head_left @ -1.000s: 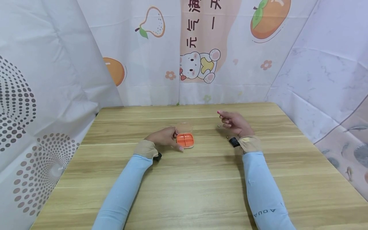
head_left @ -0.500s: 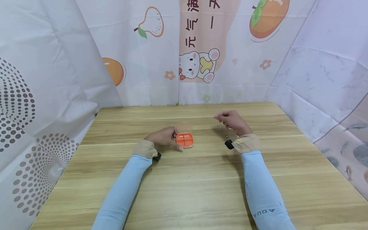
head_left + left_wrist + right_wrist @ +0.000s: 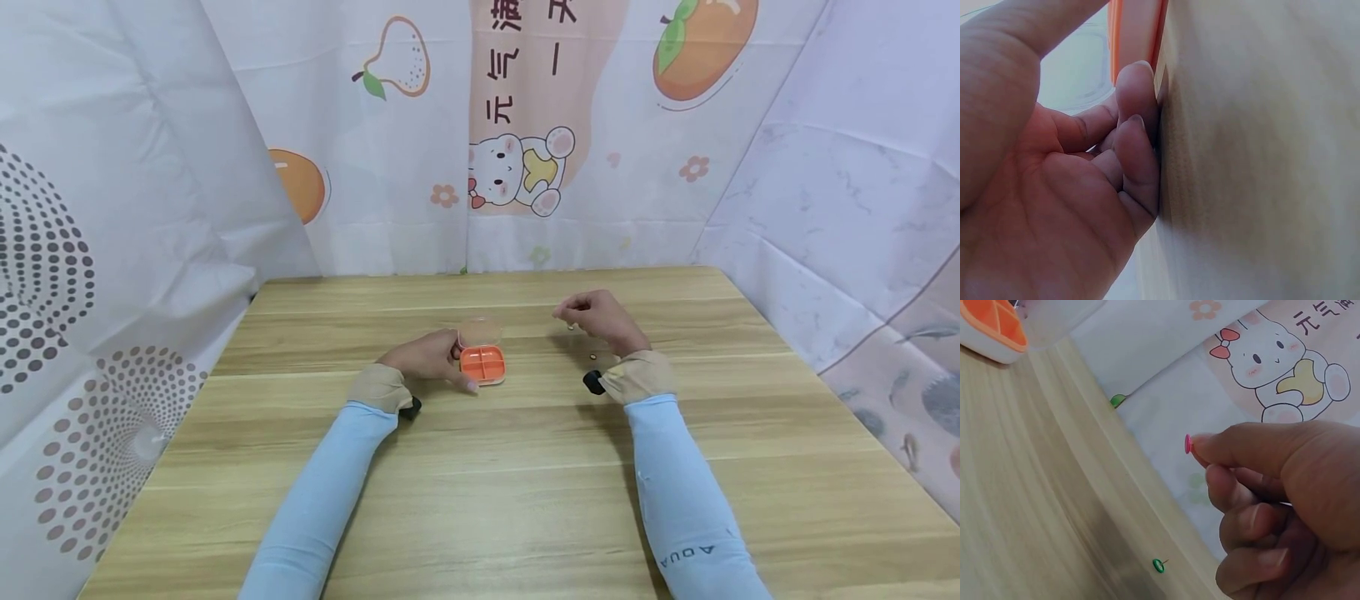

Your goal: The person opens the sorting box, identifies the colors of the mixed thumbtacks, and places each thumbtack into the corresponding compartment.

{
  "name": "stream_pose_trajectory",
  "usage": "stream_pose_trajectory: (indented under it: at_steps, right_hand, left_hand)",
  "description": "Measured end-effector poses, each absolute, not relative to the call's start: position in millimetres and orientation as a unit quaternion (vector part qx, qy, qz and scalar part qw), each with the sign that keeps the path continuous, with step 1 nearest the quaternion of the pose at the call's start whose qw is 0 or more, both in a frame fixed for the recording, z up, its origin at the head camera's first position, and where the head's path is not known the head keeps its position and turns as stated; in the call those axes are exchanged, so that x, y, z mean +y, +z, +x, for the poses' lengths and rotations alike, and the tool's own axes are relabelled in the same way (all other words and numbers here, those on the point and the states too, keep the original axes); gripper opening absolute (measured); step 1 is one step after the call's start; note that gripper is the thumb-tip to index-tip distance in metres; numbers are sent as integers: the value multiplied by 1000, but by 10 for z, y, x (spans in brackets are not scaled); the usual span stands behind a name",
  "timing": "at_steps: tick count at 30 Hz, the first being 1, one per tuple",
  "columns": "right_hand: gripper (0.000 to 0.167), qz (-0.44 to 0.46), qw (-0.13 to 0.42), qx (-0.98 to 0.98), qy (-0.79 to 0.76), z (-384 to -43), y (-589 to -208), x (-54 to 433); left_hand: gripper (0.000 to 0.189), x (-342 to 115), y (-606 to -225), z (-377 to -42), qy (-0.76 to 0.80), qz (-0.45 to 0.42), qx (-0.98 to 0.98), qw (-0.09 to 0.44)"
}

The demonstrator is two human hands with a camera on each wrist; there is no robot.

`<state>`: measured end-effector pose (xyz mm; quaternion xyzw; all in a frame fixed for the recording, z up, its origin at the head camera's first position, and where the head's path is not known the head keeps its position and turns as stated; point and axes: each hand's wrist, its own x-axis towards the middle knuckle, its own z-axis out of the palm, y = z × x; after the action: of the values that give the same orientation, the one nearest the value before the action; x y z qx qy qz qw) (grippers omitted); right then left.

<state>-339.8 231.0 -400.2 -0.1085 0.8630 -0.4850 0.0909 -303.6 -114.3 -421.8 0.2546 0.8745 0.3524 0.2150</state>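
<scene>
A small orange pill box [image 3: 482,365] with several compartments lies on the table, its clear lid [image 3: 480,331] folded back behind it. My left hand [image 3: 429,357] grips the box from its left side, thumb along the near edge and fingers at the far side. In the left wrist view, curled fingertips [image 3: 1134,94] rest against the table by the orange wall [image 3: 1138,34]. Right of the box, my right hand [image 3: 600,319] is raised above the table. Its thumb and index finger pinch a pink thumbtack [image 3: 1188,444]; the tack's pin is hidden by the fingertips.
A green thumbtack [image 3: 1159,565] lies on the table below my right hand. In the head view two small tacks show there, one [image 3: 592,357] nearer me and one [image 3: 570,327] farther. A printed curtain [image 3: 375,167] hangs behind the table's far edge.
My right hand has moved slightly left and turned its fingers downward, still pinching the pink thumbtack. My left hand and the pill box stay where they were.
</scene>
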Motion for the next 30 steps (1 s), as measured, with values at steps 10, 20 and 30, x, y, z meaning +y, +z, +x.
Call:
stream_pose_trajectory:
  at_steps: [10,20,30]
  right_hand:
    - [23,-153,102,870,-458,-3377,-4002,2234]
    - [19,-176,107,865,-457,-3371,-3993,2155]
    - [23,-189,124,861,-456,-3365,-3976,2063]
  left_hand:
    - [61,-1149,-4258,-3074,350,257,875,214]
    - [63,-1160,-4277,-3084,359,255,871,218]
    - [63,-1156,-4253,-3059,351,248,877,214]
